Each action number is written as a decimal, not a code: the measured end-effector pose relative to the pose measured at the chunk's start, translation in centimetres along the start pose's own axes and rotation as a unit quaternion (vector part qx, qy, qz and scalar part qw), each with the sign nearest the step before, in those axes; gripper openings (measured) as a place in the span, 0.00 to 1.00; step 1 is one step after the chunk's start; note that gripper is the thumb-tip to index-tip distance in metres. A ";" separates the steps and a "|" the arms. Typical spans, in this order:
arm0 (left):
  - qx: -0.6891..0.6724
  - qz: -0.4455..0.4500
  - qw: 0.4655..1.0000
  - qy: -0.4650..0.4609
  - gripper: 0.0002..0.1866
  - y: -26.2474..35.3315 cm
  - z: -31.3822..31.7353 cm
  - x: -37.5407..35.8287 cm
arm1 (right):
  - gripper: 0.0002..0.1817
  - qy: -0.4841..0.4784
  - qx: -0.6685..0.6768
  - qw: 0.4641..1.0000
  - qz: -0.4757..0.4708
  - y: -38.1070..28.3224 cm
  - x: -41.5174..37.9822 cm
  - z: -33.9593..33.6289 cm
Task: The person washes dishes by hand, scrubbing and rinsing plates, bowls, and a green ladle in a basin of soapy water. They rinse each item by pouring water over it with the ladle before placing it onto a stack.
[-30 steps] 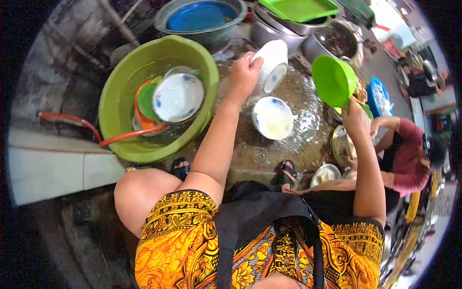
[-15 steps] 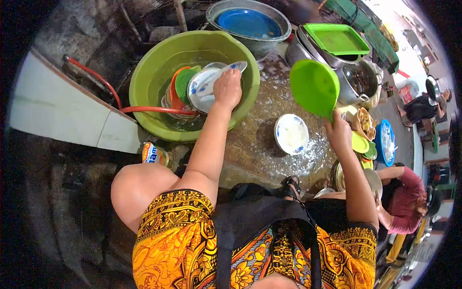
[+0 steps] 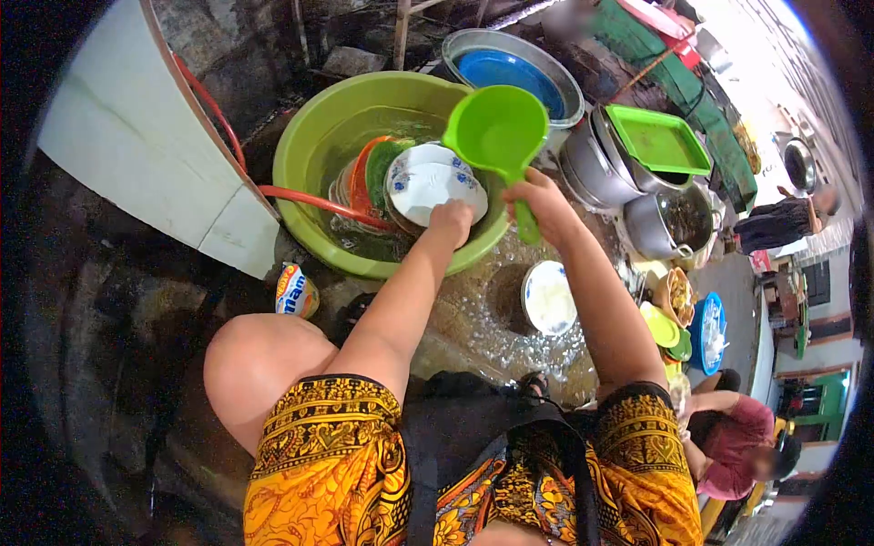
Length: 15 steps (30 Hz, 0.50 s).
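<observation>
My left hand [image 3: 453,221] reaches into the big olive-green tub [image 3: 299,127] of water. Its fingers are closed on the near rim of a white plate with blue flowers [image 3: 421,193], which rests on other dishes there. Beside the plate, a green dish [image 3: 378,173] and an orange one [image 3: 357,185] stand tilted. My right hand [image 3: 543,207] grips the handle of a bright green water dipper [image 3: 499,129], held over the tub's right rim with its hollow side showing. Below my right hand, a white bowl [image 3: 550,298] sits on the wet floor.
A red hose [image 3: 314,206] runs over the tub's left rim. Behind stands a metal basin [image 3: 566,82]; to the right are aluminium pots [image 3: 651,232], a green tray [image 3: 657,138] and a blue basin [image 3: 707,338]. A person in a maroon shirt [image 3: 739,446] sits at lower right.
The dipper has moved left from above the floor to the tub's rim. My left hand has lowered the raised plate onto the dishes. More splashed water shows around the floor bowl.
</observation>
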<state>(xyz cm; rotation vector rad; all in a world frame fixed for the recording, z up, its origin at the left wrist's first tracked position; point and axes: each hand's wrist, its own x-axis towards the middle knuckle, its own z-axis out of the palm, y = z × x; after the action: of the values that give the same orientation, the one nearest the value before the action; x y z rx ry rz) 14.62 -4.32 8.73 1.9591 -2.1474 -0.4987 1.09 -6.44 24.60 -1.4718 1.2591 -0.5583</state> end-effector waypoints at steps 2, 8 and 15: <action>-0.005 -0.031 0.999 -0.029 0.15 -0.3 0.1 0.1 | 0.11 -0.094 0.170 0.981 0.017 -1.5 2.8 2.5; -0.060 -0.142 0.979 -0.131 0.28 -1.8 0.8 1.0 | 0.12 -0.201 0.111 0.973 0.036 -4.0 9.6 10.1; -0.051 -0.141 0.984 -0.095 0.27 -3.2 1.9 3.2 | 0.14 -0.191 -0.340 0.919 -0.061 -5.3 16.2 20.0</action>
<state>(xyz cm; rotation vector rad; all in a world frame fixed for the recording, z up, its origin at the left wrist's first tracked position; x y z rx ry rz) 16.55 -7.51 5.49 2.2503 -1.9059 -0.8564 25.64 -13.57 18.56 -2.1220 1.0933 0.1279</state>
